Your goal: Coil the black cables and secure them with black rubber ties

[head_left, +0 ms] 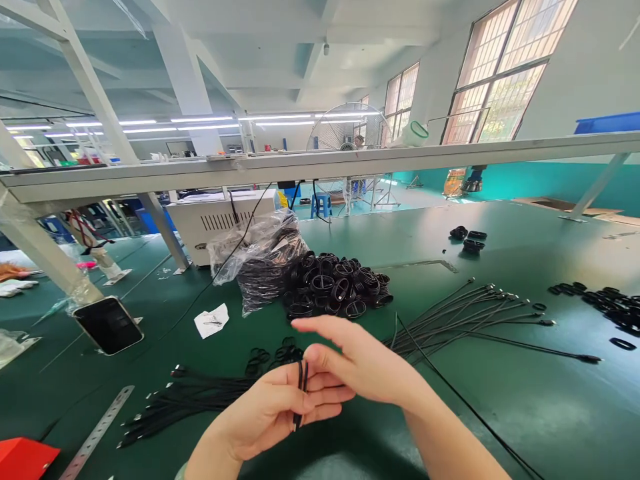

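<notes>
My left hand (265, 407) curls around a thin black loop of cable (301, 393), which pokes up between its fingers. My right hand (350, 360) lies just above, its thumb beside that loop and its fingers stretched out, with nothing visible in them. Below and left of my hands lies a bundle of black cables with metal tips (190, 395). Small black rings (275, 353) lie beyond it. More black cables (480, 327) fan out to the right. One long black cable (467, 407) passes under my right forearm.
A heap of black coiled rings (337, 287) stands beside a plastic bag of them (265, 263) on the green bench (500, 413). A phone (107, 325), steel ruler (97, 433) and paper scrap (211, 321) lie nearby. A white-topped shelf beam (320, 160) crosses above.
</notes>
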Demonstrator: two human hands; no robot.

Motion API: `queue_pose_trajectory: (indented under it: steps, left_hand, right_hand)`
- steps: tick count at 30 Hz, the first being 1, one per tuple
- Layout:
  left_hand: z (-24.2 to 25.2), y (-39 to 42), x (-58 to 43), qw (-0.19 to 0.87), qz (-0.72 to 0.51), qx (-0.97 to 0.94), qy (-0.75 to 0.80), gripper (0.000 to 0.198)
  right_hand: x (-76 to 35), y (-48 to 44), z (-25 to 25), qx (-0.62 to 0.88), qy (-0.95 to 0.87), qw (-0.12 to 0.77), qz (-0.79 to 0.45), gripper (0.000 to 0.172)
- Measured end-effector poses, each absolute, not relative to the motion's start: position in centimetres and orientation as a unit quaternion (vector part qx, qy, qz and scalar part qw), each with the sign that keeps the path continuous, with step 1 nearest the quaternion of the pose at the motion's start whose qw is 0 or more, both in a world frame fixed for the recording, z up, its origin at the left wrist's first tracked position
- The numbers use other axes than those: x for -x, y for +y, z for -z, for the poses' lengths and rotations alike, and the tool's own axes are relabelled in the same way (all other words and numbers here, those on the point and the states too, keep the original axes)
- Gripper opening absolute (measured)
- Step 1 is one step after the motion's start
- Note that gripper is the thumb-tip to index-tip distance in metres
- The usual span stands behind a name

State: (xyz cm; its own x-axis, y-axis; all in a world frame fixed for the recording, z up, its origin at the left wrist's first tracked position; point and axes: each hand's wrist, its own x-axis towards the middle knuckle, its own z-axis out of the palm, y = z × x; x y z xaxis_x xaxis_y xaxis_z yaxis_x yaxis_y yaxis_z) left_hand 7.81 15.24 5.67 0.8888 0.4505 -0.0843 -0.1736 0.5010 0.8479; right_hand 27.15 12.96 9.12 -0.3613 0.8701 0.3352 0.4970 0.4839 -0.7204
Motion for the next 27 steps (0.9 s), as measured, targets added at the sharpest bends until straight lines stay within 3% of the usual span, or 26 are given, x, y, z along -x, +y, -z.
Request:
queue_pose_trajectory:
  steps: [3,6,10,14,22,27]
  left_hand:
    - [-5.6,14.7,-7.8,0.839,-0.18,-0.491,0.15,0.044]
    - [-5.6,14.9,-7.4,0.817,-0.163,-0.529,0.162,0.036]
    - [-5.6,15.2,-7.3,0.784,-0.145,-0.57,0.198,0.025]
    - [-5.4,15.3,-7.2,0.775,-0.115,-0.592,0.186,0.029]
    - [-6.1,14.9,-7.7,0.825,-0.099,-0.543,0.119,0.044]
    - [-5.2,15.3,-8.1,0.831,-0.101,-0.535,0.113,0.043]
  right_hand:
    - [-25.9,12.9,-9.0,0.406,-0.788,0.279,-0.368,0.035]
    - [-25.7,13.3,-8.6,0.419,-0.768,0.269,-0.403,0.03]
    - [-25.3,13.2,-8.3,0.465,-0.781,0.278,-0.31,0.021]
    - [-24.3,12.7,-8.3,0.493,-0.792,0.275,-0.234,0.02]
    - [-26.6,12.5,-9.3,0.483,-0.799,0.295,-0.206,0.021]
    - [-29.0,12.9,-9.3,0.405,-0.831,0.303,-0.231,0.016]
